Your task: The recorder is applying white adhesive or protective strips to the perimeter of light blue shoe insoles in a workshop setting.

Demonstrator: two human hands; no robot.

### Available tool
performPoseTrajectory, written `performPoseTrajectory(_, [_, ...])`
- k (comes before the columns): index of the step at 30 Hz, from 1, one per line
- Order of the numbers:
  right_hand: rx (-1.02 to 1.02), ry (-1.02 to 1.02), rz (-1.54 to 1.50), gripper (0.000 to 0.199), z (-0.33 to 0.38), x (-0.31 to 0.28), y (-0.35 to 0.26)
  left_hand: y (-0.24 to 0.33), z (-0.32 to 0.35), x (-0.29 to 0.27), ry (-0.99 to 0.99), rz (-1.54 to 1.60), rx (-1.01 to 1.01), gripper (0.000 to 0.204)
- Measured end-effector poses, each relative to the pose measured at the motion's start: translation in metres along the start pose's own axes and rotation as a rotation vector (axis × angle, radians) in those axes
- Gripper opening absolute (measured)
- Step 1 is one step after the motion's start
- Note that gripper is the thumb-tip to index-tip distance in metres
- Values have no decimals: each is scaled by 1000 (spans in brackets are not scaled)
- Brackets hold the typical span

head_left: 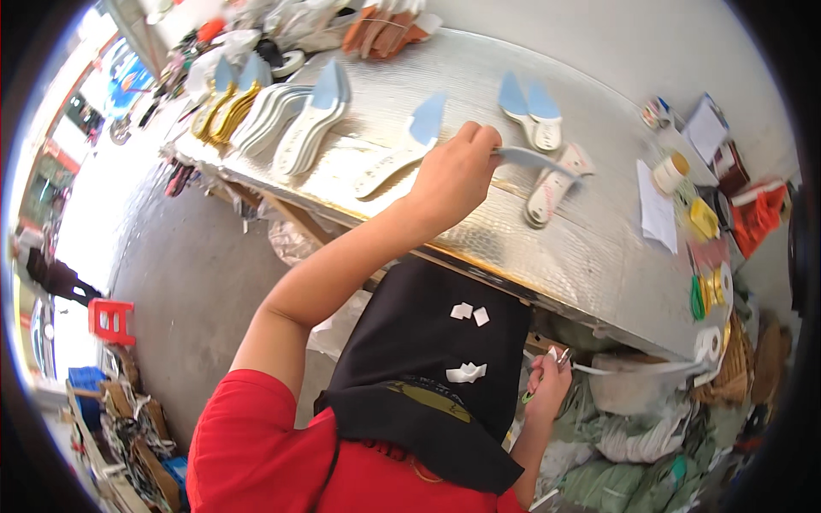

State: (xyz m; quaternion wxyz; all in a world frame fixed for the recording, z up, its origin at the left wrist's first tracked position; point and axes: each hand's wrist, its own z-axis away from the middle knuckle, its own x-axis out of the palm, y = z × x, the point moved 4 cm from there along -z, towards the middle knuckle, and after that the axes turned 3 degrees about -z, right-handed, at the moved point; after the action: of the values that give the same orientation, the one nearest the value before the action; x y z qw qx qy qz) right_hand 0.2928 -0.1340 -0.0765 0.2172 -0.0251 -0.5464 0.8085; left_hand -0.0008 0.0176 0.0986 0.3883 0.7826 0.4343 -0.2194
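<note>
My left hand (457, 171) reaches over the table and pinches a thin, grey-blue insole (543, 160), seen nearly edge-on. Below it lies a small stack of white insoles (552, 192). A single white insole with a pale blue pointed end (389, 167) rests just left of my hand, and two more insoles (532, 111) lie beyond it. Low at the right, my right hand (549, 385) is closed around a small metal-tipped tool with a green handle (527, 397), perhaps snips. A bit of white tape (556, 352) shows by its tip. White tape pieces (466, 373) sit on my black apron (428, 342).
Stacks of white insoles (312, 128) and gold-edged ones (227, 111) line the table's left end. Brown bundled pieces (389, 30) lie at the back. At right are a thread spool (670, 173), paper (655, 205) and a tape roll (708, 344). Cloth heaps (641, 462) lie beneath.
</note>
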Motion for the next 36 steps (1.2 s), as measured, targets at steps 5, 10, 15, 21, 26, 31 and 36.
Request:
performPoseTrajectory(5, [-175, -217, 166, 19, 2, 22, -18, -28, 34, -25, -80, 473, -429, 17])
performPoseTrajectory(10, [-270, -115, 174, 20, -11, 37, -34, -37, 117, -8, -403, 799, -802, 47])
performPoseTrajectory(15, [-354, -206, 466, 25, 8, 63, -36, -24, 156, -8, -284, 1346, -782, 43])
performPoseTrajectory(21, [-321, -268, 506, 23, 35, 84, -50, -31, 176, -19, -329, 1458, -874, 40])
performPoseTrajectory(26, [-408, -246, 538, 23, 29, 83, -43, -40, 184, -23, -209, 1413, -916, 40])
performPoseTrajectory(31, [-363, -259, 563, 23, 27, 79, -38, -36, 183, -21, -173, 1448, -882, 41])
performPoseTrajectory(36, [-348, -250, 702, 25, 34, 88, -44, -47, 179, -35, 23, 1309, -843, 41])
